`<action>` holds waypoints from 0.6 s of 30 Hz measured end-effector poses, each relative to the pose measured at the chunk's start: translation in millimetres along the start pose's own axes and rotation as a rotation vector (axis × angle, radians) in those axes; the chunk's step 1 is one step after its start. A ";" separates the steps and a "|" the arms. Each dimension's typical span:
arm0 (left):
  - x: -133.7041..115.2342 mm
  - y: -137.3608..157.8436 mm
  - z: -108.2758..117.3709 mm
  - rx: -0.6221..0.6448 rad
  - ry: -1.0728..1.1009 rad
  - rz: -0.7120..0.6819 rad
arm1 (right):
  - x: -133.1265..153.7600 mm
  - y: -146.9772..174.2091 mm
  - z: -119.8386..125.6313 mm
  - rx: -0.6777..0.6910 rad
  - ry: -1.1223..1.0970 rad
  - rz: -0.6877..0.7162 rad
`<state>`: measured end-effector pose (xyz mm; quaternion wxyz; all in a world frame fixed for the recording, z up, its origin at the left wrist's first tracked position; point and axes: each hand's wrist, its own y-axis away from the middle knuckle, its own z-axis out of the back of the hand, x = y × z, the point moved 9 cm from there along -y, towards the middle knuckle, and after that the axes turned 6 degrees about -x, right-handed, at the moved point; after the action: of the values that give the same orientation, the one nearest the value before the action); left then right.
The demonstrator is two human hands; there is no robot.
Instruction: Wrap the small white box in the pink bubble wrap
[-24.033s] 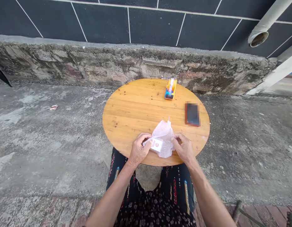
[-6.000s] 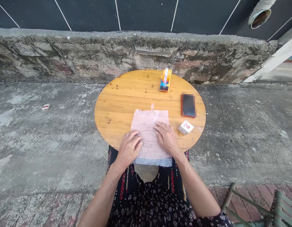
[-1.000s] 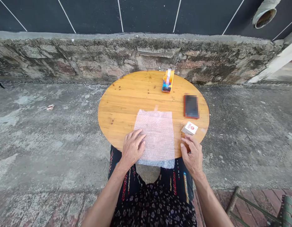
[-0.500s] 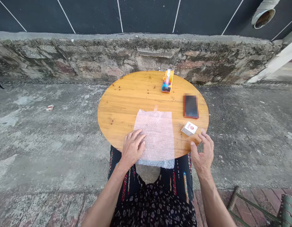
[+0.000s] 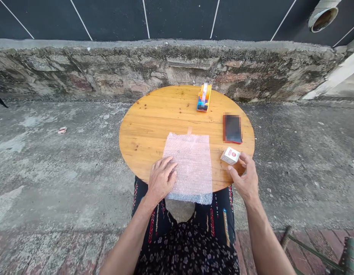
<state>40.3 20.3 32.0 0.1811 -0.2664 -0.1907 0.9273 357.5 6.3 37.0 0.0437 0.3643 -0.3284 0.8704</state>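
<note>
A sheet of bubble wrap [image 5: 191, 164] lies flat on the round wooden table [image 5: 154, 122], its near end hanging over the edge toward my lap. My left hand [image 5: 162, 176] rests on the sheet's left side with fingers stretched out. A small white box [image 5: 230, 155] with red print sits to the right of the wrap. My right hand [image 5: 245, 173] is at the box's near right side, thumb and fingers apart around that corner. Whether the fingertips touch the box I cannot tell.
A tape dispenser [image 5: 204, 97] with an orange roll stands at the table's back. A dark phone-like slab with a red edge [image 5: 233, 128], blurred out, lies behind the box. A stone wall base [image 5: 113, 72] runs behind the table. A green metal chair [image 5: 348, 254] is at lower right.
My right hand has moved inward and slightly up to the box, its thumb and fingers now nearer to it. My left hand has stayed on the bubble wrap.
</note>
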 end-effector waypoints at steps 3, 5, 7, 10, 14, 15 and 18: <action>0.2 -0.1 0.5 -0.003 0.002 0.000 | -7.4 -6.1 -5.8 0.062 -0.067 -0.024; 0.6 -0.1 0.1 -0.003 0.002 0.001 | -10.9 -8.6 -8.5 0.095 -0.048 -0.037; 0.8 0.0 -0.3 -0.003 0.000 0.001 | -14.6 -9.4 -8.8 0.106 0.003 -0.060; 0.7 0.1 -0.5 -0.004 -0.004 0.001 | -17.9 -8.1 -6.9 0.092 0.028 -0.098; 0.5 -0.1 -0.4 -0.005 -0.007 0.001 | -19.5 -5.5 -6.4 0.085 0.032 -0.139; 0.6 -0.1 -0.3 -0.006 -0.007 0.001 | -19.5 -5.1 -6.3 0.081 0.034 -0.144; 0.7 0.2 -0.2 -0.006 -0.001 0.002 | -18.8 -3.9 -5.2 0.063 0.028 -0.151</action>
<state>39.9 20.5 31.5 0.1790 -0.2667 -0.1935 0.9270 369.4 15.6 23.9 0.1021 0.3771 -0.2718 0.8795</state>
